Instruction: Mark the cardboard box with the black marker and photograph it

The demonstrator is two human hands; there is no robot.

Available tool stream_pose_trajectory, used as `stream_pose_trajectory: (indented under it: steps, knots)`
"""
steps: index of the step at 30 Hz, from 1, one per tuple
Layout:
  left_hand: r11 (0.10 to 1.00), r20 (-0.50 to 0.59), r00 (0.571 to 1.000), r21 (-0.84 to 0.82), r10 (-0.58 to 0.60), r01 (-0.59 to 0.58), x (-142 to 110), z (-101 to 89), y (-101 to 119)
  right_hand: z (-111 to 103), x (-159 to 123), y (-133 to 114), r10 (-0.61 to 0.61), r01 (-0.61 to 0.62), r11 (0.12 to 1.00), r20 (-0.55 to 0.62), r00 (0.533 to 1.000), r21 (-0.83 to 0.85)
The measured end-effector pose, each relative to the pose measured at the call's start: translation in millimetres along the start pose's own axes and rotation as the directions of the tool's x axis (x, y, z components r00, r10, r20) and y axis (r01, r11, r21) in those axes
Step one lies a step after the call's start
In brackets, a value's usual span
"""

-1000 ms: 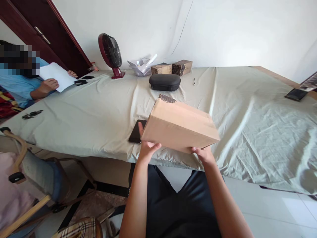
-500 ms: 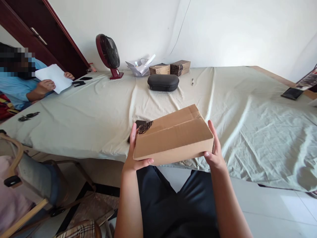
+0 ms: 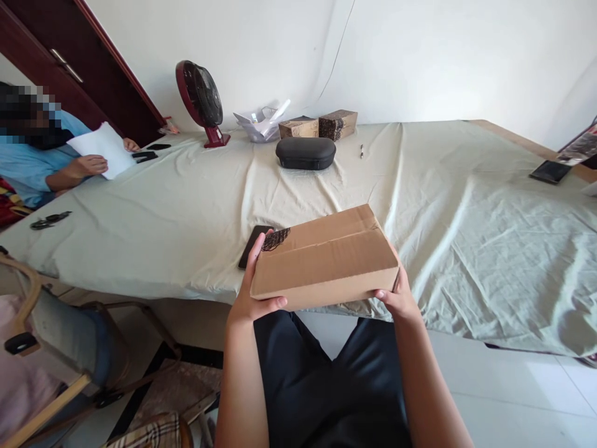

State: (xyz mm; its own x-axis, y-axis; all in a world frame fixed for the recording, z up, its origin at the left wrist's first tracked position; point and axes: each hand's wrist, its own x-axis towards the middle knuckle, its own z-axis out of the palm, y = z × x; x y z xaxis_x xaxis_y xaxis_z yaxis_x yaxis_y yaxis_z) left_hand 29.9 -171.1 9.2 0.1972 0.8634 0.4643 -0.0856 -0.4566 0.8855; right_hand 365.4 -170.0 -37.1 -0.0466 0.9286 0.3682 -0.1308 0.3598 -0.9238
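I hold a flat brown cardboard box (image 3: 326, 258) in both hands, just above the near edge of the table. Its taped seam faces up and a dark scribbled patch marks its far left corner. My left hand (image 3: 254, 292) grips the box's left end, thumb under the front edge. My right hand (image 3: 396, 295) grips the right end, fingers curled round the corner. A black phone (image 3: 252, 246) lies on the cloth just behind the left end of the box.
A pale green cloth covers the table (image 3: 466, 205). At the back stand a red fan (image 3: 198, 99), a black case (image 3: 305, 153), two small boxes (image 3: 319, 126) and a pen (image 3: 361, 150). Another person (image 3: 56, 162) sits at the left holding paper. Scissors (image 3: 49, 219) lie at the left and a dark device (image 3: 550, 171) at the right. A chair (image 3: 60, 336) stands near left.
The box has turned from tilted with its underside toward me to lying flat with the taped top up. It now sits slightly lower and closer to me.
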Motion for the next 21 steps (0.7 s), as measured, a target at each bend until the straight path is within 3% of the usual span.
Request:
stream_pose_trajectory:
  steps: [5, 10, 12, 16, 19, 21]
  knots:
    - [0.999, 0.014, 0.999, 0.019, -0.039, 0.038, -5.1, -6.2, -0.4, 3.6, 1.8, -11.9, -0.037, 0.037, 0.999, 0.001, 0.999, -0.01]
    - [0.994, -0.04, 0.994, 0.008, -0.105, 0.106, -9.2, -6.5, -7.2, 6.2, 2.6, -16.6, -0.062, 0.06, 0.996, -0.034, 0.997, -0.071]
    - [0.996, -0.056, 0.995, 0.033, -0.08, 0.082, -9.2, -3.2, -5.7, 7.8, 3.3, -17.3, -0.09, 0.084, 0.991, -0.053, 0.994, -0.105]
    - [0.942, -0.07, 0.997, 0.331, -0.026, 0.048, -8.3, 3.8, 11.5, 8.1, 4.3, -19.2, -0.17, 0.155, 0.962, -0.047, 0.984, -0.224]
    - [0.778, -0.036, 0.999, 0.628, -0.01, 0.031, -7.3, 8.4, 30.8, 5.1, 3.1, -25.6, -0.246, 0.245, 0.92, 0.036, 0.969, -0.305]
    - [0.679, 0.008, 1.0, 0.734, -0.004, -0.003, -6.4, 12.1, 41.5, 4.1, 1.2, -34.4, -0.259, 0.275, 0.905, 0.093, 0.961, -0.323]
